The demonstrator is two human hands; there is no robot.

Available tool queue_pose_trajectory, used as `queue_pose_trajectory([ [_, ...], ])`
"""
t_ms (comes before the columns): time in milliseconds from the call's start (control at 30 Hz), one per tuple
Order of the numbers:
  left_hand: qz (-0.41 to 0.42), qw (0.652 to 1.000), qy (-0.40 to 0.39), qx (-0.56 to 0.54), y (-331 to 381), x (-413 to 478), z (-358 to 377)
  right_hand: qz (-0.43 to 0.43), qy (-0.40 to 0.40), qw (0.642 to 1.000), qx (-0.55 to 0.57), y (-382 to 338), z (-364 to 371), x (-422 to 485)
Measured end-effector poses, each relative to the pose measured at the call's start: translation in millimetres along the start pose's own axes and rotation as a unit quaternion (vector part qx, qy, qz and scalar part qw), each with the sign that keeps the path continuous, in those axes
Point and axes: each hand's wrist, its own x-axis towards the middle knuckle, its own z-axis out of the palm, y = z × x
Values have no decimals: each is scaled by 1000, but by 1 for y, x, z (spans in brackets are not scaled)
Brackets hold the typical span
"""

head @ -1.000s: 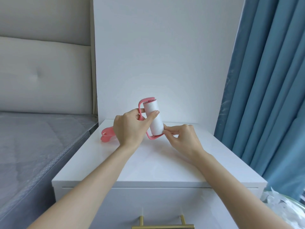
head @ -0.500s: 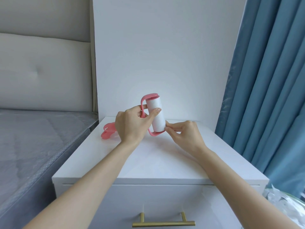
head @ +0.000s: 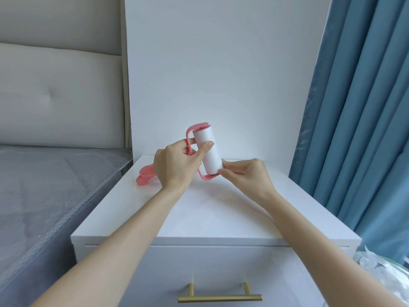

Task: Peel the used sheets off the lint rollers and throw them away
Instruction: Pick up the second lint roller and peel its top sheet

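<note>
the pink lint roller (head: pixel 207 151) is held up above the white nightstand (head: pixel 205 209), its white paper roll tilted, upper end leaning away from the right hand and lower end nearest it. the left hand (head: pixel 177 167) is closed around the pink frame: its thumb (head: pixel 204 149) presses flat against the front of the roll about halfway up, and the index finger passes behind the frame's bar, so the roll sits just beyond the thumb tip and the frame is gripped between thumb and curled fingers. the right hand (head: pixel 245 176) meets the roll at its lower end; thumb and forefinger are pressed together there, touching the roll's bottom edge, and whether a sheet edge is pinched between them is too small to tell. behind the left hand's knuckles, a second pink handle (head: pixel 145 176) lies on the nightstand top. below the right forearm, crumpled white sheets (head: pixel 385 275) lie in a bin.
</note>
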Motion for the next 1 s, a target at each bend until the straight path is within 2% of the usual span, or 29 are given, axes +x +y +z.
queue_pose_trajectory([
  [167, -6, 1000, 2, -24, 0, 0, 3, 29, 4, 998, 52, 1, -2, 2],
  [400, -6, 1000, 9, -30, -1, 0, 2, 39, -7, 997, 68, 4, -1, 4],
  [600, -10, 999, 5, -50, -3, 1, 5, 85, -5, 981, 175, 4, 0, 7],
  [1000, 33, 999, -2, -12, 0, -3, 3, 62, 3, 997, 55, 4, 3, 3],
])
